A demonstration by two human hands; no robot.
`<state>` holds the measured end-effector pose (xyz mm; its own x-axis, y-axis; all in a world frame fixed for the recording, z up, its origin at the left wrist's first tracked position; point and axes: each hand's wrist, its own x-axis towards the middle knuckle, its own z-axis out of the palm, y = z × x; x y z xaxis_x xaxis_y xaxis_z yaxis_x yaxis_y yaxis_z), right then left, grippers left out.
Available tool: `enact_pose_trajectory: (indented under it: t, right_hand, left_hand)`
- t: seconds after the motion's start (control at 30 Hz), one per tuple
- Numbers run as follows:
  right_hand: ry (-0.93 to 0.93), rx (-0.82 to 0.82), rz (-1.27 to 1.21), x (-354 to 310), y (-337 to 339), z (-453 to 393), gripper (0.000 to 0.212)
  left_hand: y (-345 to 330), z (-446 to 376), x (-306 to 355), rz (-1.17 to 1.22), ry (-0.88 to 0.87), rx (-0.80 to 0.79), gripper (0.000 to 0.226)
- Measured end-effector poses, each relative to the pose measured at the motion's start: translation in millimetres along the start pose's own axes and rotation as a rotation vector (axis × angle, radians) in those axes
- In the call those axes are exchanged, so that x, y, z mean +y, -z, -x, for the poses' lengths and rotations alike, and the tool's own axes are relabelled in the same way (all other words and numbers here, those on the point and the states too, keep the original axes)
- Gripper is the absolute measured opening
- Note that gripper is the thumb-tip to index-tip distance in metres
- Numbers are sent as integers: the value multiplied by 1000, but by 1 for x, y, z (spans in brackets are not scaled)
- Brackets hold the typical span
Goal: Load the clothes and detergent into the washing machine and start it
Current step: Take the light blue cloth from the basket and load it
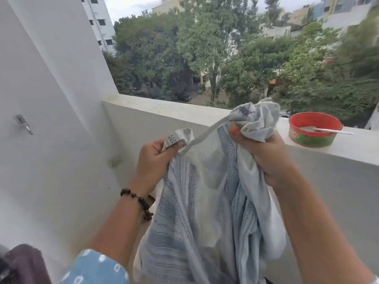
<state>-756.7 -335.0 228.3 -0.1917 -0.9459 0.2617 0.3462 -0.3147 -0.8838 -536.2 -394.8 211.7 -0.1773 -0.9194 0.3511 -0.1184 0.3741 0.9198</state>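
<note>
- Head view: both forearms rise from the bottom edge toward the middle, hands held up in front of the parapet (164, 108).
- The left hand (152, 160) is clenched on a bunched corner of the cloth (205, 212), thumb pressed over the fold, knuckles toward the camera. A beaded bracelet (137, 201) circles that wrist, and a blue dotted sleeve (96, 267) covers the arm lower down.
- The right hand (268, 158) sits higher and grips a crumpled wad of the same cloth; its fingers are mostly buried in the fabric, with only an orange-tinted fingertip peeking out.
- A thin strip of the cloth stretches taut between the two hands.
- The cloth, pale with grey-blue woven bands, hangs down between the arms and is cut off at the bottom edge.
- A red tub (314, 130) stands on the parapet top, right of the right hand, with a spoon (326, 130) lying across its rim; its contents are hard to make out.
- A dark maroon shape (24, 263) at the lower left corner is blurred and cropped; what it is cannot be told.
- A metal fitting (23, 124) sticks out of the left wall.
</note>
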Motion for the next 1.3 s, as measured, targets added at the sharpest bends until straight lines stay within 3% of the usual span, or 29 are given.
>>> enact_pose_trajectory:
  t: [0.1,0.2,0.33,0.43,0.53,0.63,0.77,0.93,1.03,1.17,1.3]
  right_hand:
    - [-153,-251,176,22,-22,9,39]
    - [-150,-245,240,31,-28,12,33]
    - [-102,-177,189,24,-15,9,19]
    - [-64,-51,125,11,-5,2,15]
    - [-7,48,44,-4,5,-6,18]
    - [41,93,-18,-13,11,-9,23]
    - [72,137,-54,-19,17,-8,27]
    - [81,204,-47,-20,27,-8,15]
    - [41,180,-47,-14,21,-5,20]
    - [-69,34,15,5,2,1,31]
    - [-193,-253,160,24,-20,11,28]
  left_hand:
    - [-23,-7,23,-106,-190,-169,11]
    - [-30,-7,29,-208,-302,-201,10]
    - [-12,4,14,-131,-141,-257,46]
    - [3,24,-9,-129,50,-375,45]
    - [24,35,-47,-380,123,-345,39]
    - [43,38,-76,-601,142,-291,75]
    - [55,43,-106,-686,125,-192,53]
    - [49,39,-98,-361,131,72,42]
    - [32,27,-63,-241,73,134,30]
    - [0,7,-10,-202,-80,-10,21]
    - [-32,-6,25,-243,-228,-125,13]
